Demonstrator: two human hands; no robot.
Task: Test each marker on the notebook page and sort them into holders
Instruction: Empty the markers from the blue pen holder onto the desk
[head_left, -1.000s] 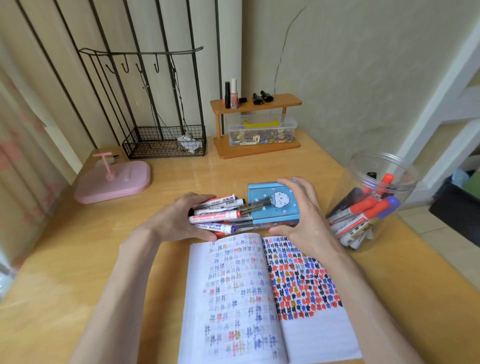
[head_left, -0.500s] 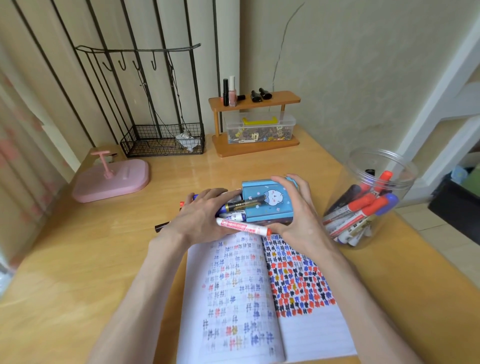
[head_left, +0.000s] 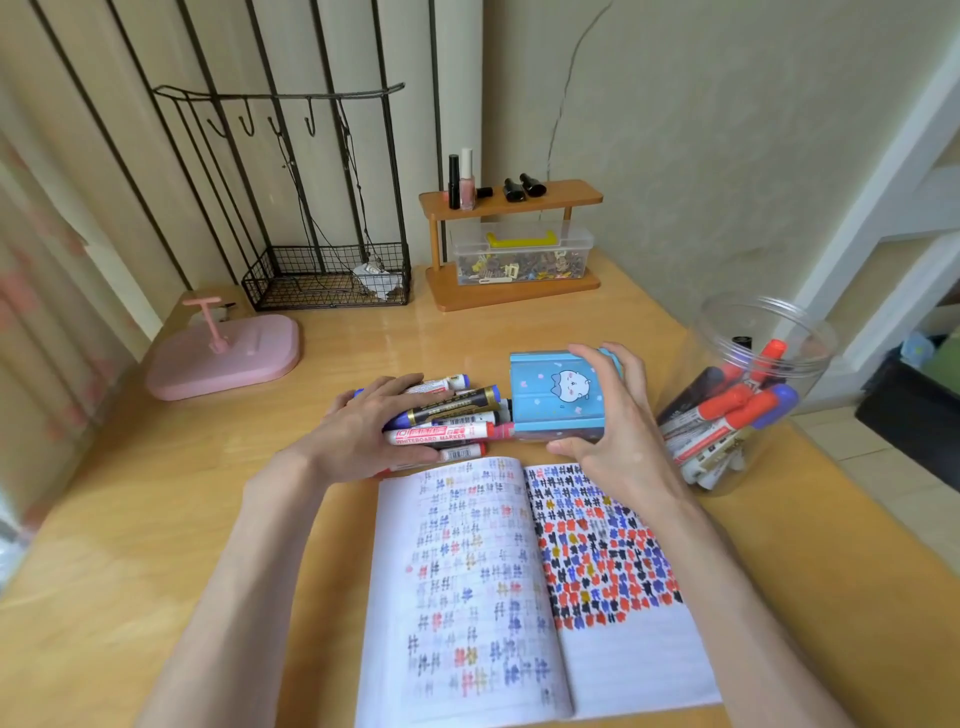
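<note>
A pale curtain with faded pink blotches hangs at the far left, and dark vertical bars run down the wall behind the desk. The desk is a glossy, honey-coloured wood surface. At its back left lies a flat pink tray with a small T-shaped handle standing on it. Beside it, against the wall, stands a black wire rack with hooks above and a basket below. To the right of that is a small wooden shelf with nail-polish bottles on top and a clear box of small clips under it.

In the middle of the desk the left hand grips a bundle of markers lying on their sides, fingers laid across the top and thumb tucked beneath. Their ends point right into the mouth of the blue holder, which lies on its side on the desk, its cartoon face upward. The right hand clasps that holder, fingers curved over the far edge and thumb at the near edge.

Just in front of both hands an open notebook lies flat, its pages covered with rows of red, blue, black and gold test marks.

Near the desk's right edge stands a clear jar with red, blue and black markers leaning inside. Beyond it are a cracked plaster wall, a white frame and tiled floor.
</note>
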